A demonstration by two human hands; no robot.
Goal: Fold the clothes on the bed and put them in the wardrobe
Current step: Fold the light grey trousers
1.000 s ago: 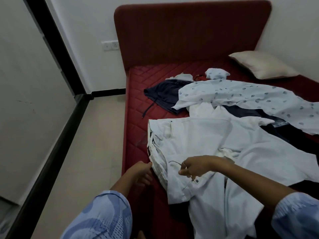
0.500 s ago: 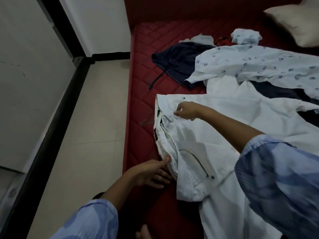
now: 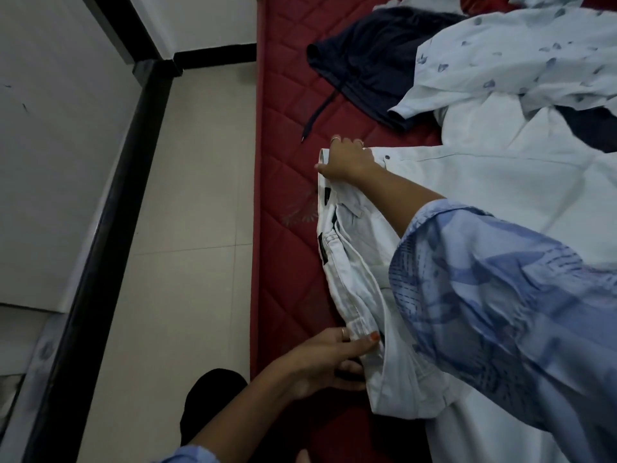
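Observation:
White trousers [image 3: 484, 202] lie spread on the red quilted mattress [image 3: 287, 202], waistband toward the bed's left edge. My right hand [image 3: 349, 158] grips the far corner of the waistband, fingers curled over its edge. My left hand [image 3: 329, 359] pinches the near end of the waistband between thumb and fingers. My right sleeve hides much of the trousers' middle. Further up the bed lie dark navy shorts [image 3: 370, 58] with a drawstring and a pale blue patterned shirt [image 3: 514, 61].
Beige tiled floor [image 3: 187, 228] runs along the bed's left side, bordered by a black skirting and a white wall panel [image 3: 50, 162]. More white fabric [image 3: 494, 125] and a dark garment [image 3: 587, 128] lie beyond the trousers. A dark shape [image 3: 210, 399] sits on the floor near me.
The view has tilted down and closer. My right hand moved from mid-waistband to the far corner and took hold of it. My left hand closed on the near end of the waistband.

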